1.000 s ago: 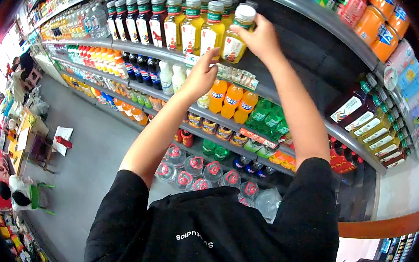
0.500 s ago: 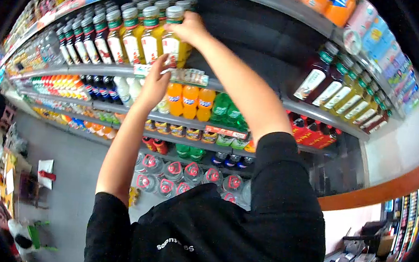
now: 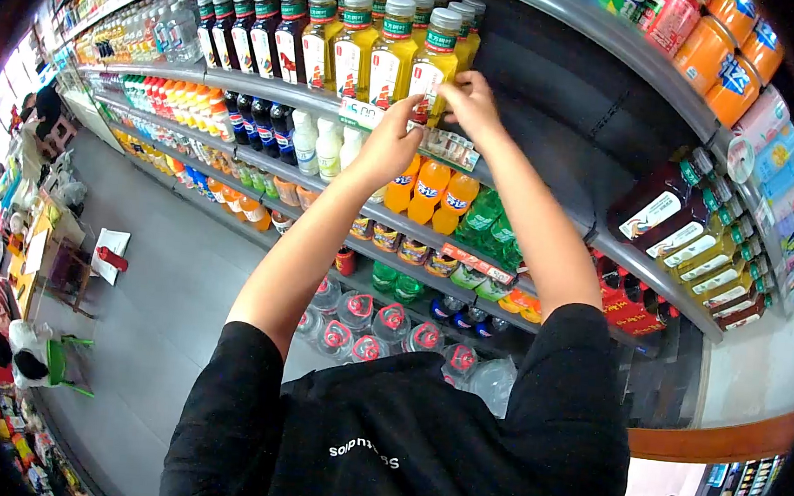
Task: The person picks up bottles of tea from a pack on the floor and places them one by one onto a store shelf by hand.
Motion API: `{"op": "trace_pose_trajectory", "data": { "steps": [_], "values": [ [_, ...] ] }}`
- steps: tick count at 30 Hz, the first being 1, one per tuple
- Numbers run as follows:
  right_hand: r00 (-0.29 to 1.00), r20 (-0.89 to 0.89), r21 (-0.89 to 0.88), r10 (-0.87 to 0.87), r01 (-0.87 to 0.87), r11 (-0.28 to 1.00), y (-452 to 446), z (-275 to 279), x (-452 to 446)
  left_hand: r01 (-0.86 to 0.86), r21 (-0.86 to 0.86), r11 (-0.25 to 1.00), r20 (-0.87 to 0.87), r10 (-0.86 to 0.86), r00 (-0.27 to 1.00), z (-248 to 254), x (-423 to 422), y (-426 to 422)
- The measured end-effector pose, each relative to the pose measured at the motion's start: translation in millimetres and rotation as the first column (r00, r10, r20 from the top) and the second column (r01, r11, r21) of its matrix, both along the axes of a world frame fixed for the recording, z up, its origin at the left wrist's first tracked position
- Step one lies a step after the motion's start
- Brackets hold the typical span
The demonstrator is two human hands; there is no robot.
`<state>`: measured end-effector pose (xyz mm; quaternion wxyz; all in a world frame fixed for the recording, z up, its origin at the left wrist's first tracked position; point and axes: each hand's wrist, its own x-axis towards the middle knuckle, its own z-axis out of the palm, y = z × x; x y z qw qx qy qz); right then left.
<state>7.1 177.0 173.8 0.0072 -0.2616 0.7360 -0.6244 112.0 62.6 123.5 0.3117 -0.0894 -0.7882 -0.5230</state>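
A yellow-tea bottle point(image 3: 435, 60) with a grey cap, green neck band and white label stands upright at the front right end of a row on the upper shelf. Beside its lower right side is my right hand point(image 3: 473, 107), fingers bent and spread, thumb toward the label. My left hand point(image 3: 389, 145) is at the shelf edge below the bottle's base, its index finger and thumb apart. Whether either hand touches the bottle is hard to make out. More yellow bottles point(image 3: 389, 59) stand close on the left, followed by dark-tea bottles point(image 3: 263, 34).
Price tags point(image 3: 451, 148) line the shelf edge. Orange soda bottles point(image 3: 428, 187) and green bottles point(image 3: 482, 215) fill the shelf below. Dark and yellow bottles point(image 3: 656, 212) stand on the right of the upper shelf. Large water jugs point(image 3: 391, 322) are at the bottom. A green chair point(image 3: 61, 363) stands left.
The view has shifted, bringing the shelf lower and rightward. My right hand has come off the neck of the front bottle to its lower side; my left hand stays near its base.
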Motion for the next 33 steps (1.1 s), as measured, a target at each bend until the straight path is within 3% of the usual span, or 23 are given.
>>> {"op": "trace_pose_trajectory", "data": {
  "steps": [4,6,10,11,13,14,16,18,20,22,23,24,25,26,28,29,31,32,33],
  "values": [
    [0.994,-0.084,0.074,-0.072,0.078,0.994,-1.9,-12.4,10.8,-0.001,0.047,0.999,-0.004,0.001,1.000,-8.2,-6.1,1.3],
    [0.951,-0.265,0.186,-0.159,0.212,0.959,-0.7,-7.9,18.0,-0.011,0.027,1.000,-0.030,0.012,0.999,-7.6,-4.6,1.7],
    [0.996,-0.087,-0.087,-0.017,0.009,0.996,-13.4,-25.8,6.6,-0.033,-0.027,0.999,-0.022,0.033,0.999,-16.8,-11.1,-4.8],
    [0.981,-0.166,0.034,-0.103,0.110,0.993,-10.1,-19.9,14.6,-0.023,-0.023,0.999,-0.024,0.022,0.999,-16.4,-9.9,-7.0],
    [0.973,-0.192,-0.006,-0.131,0.132,0.991,-16.0,-33.4,3.0,0.033,0.029,0.999,-0.005,-0.033,0.999,-6.2,0.1,-1.5],
    [0.986,-0.116,0.072,-0.120,0.129,0.989,-9.4,-18.7,16.6,0.068,0.076,0.995,0.021,-0.070,0.997,-1.3,4.0,1.0],
    [0.977,-0.144,-0.029,-0.157,0.155,0.988,-12.9,-23.3,18.7,0.065,0.100,0.993,0.017,-0.067,0.998,-13.6,-5.0,-5.1],
    [0.963,-0.164,0.102,-0.215,0.233,0.967,-17.3,-28.1,10.4,0.095,0.145,0.985,0.006,-0.097,0.995,-11.1,-2.9,-1.3],
    [0.984,-0.120,0.117,-0.136,0.150,0.982,-7.7,-15.0,22.7,0.102,0.154,0.983,0.000,-0.104,0.995,-10.8,0.6,-1.0],
    [0.946,-0.225,0.177,-0.234,0.275,0.945,-5.3,-8.7,33.4,0.113,0.172,0.979,0.039,-0.121,0.992,-7.0,7.3,0.3],
    [0.945,-0.242,0.123,-0.219,0.253,0.960,-1.2,-5.8,40.2,0.120,0.282,0.952,0.031,-0.134,0.991,-10.0,10.5,1.7],
    [0.944,-0.259,0.071,-0.204,0.229,0.971,4.6,0.0,50.8,0.105,0.252,0.962,0.034,-0.118,0.992,-13.1,15.8,-1.5],
    [0.899,-0.370,0.046,-0.236,0.272,0.961,7.6,-0.2,57.2,0.099,0.272,0.957,0.038,-0.113,0.993,-21.4,19.6,-6.3],
    [0.904,-0.357,0.059,-0.237,0.275,0.960,12.7,-0.5,62.2,0.088,0.293,0.952,0.045,-0.106,0.993,-31.4,24.7,-12.1],
    [0.719,-0.669,0.033,-0.188,0.281,0.959,29.1,1.4,75.7,0.037,0.341,0.939,0.072,-0.065,0.995,-63.7,38.6,-24.2],
    [0.671,-0.725,-0.011,-0.154,0.213,0.977,34.6,-2.0,81.7,0.011,0.336,0.942,0.108,-0.050,0.993,-87.7,44.9,-31.9],
    [0.722,-0.692,0.008,-0.013,0.025,1.000,42.1,-14.1,96.6,-0.139,0.296,0.945,0.259,0.060,0.964,-129.6,83.8,-42.1],
    [0.656,-0.754,0.059,0.032,0.019,0.998,44.4,-24.1,102.1,-0.201,0.367,0.908,0.347,0.067,0.936,-150.5,105.5,-43.8],
    [0.772,-0.631,0.080,0.074,-0.029,0.996,40.1,-46.2,109.7,-0.214,0.305,0.928,0.375,0.089,0.923,-165.8,134.0,-50.3]
  ]
}}
